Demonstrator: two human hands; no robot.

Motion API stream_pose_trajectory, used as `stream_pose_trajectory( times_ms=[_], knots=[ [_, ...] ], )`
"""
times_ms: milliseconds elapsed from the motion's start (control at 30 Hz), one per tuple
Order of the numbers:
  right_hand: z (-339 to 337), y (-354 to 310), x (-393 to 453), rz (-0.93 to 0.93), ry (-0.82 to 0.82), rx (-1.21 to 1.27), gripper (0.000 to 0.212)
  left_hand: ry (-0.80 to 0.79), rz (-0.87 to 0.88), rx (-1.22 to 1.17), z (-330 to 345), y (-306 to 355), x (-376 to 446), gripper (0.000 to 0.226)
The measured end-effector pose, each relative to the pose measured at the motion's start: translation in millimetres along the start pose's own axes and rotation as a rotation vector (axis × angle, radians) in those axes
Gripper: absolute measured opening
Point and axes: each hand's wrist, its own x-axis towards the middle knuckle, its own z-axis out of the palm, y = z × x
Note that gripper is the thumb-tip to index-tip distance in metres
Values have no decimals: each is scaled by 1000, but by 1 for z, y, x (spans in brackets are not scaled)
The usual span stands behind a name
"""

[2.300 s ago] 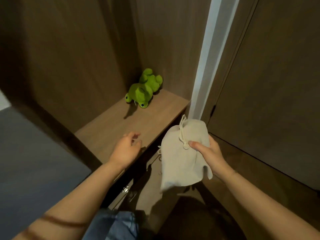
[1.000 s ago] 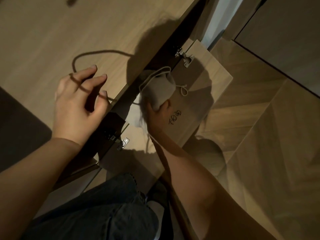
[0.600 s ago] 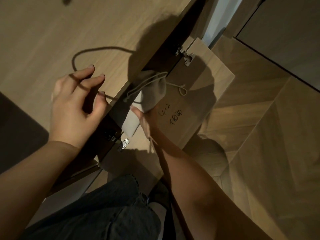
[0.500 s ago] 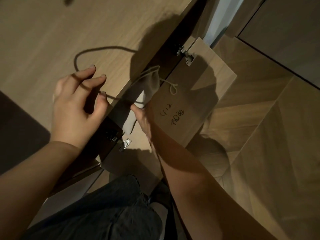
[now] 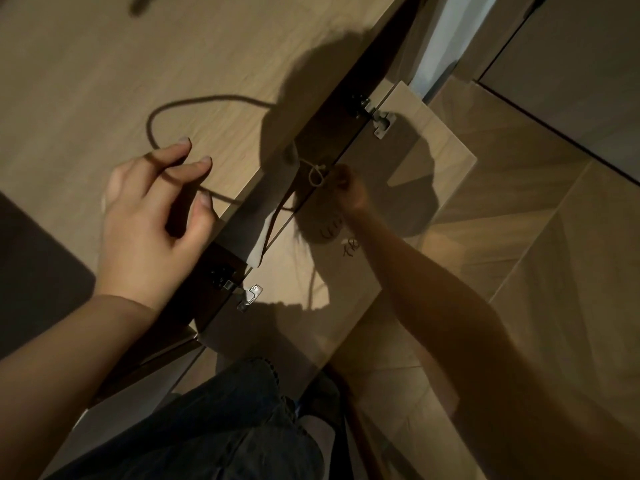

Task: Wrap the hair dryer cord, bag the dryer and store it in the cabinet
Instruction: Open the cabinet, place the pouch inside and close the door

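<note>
Pushing the soft cloth bag (image 5: 294, 168) w/ the dryer into the dark cabinet (image 5: 322, 133), I'm guessing it's lumpy & heavy-ish, so my right hand (image 5: 346, 188) is pinching its drawstring (image 5: 316, 174), left hand (image 5: 152, 223) resting loose on top.

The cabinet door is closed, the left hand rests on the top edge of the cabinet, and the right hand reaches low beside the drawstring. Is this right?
Not quite: the head view shows the cabinet door open. The left hand does rest on the cabinet top, and the right hand reaches low beside the drawstring.
</note>
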Motion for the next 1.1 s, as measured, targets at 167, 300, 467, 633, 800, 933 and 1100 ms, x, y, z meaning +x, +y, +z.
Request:
stream_pose_trajectory(
  times_ms=[167, 300, 467, 633, 800, 933, 1100],
  knots=[
    [32, -6, 19, 53, -190, 18, 26, 3, 1, 4, 0, 1, 0, 34],
    [59, -25, -37, 239, -233, 265, 33, -1, 3, 2, 0, -1, 0, 34],
    [85, -29, -103, 299, -227, 585, 38, -7, -17, -14, 0, 1, 0, 36],
    [140, -25, -86, 524, -160, 667, 40, -10, -21, -24, -1, 1, -1, 36],
    [119, -20, -70, 396, -139, 552, 42, -10, -9, -38, 1, -2, -1, 35],
    [37, 4, -96, 206, -74, 430, 31, 0, -11, -37, 2, -4, -2, 34],
    [-40, 74, -94, 319, 310, 310, 31, 13, -1, -18, 3, -3, -1, 33]
  ],
)
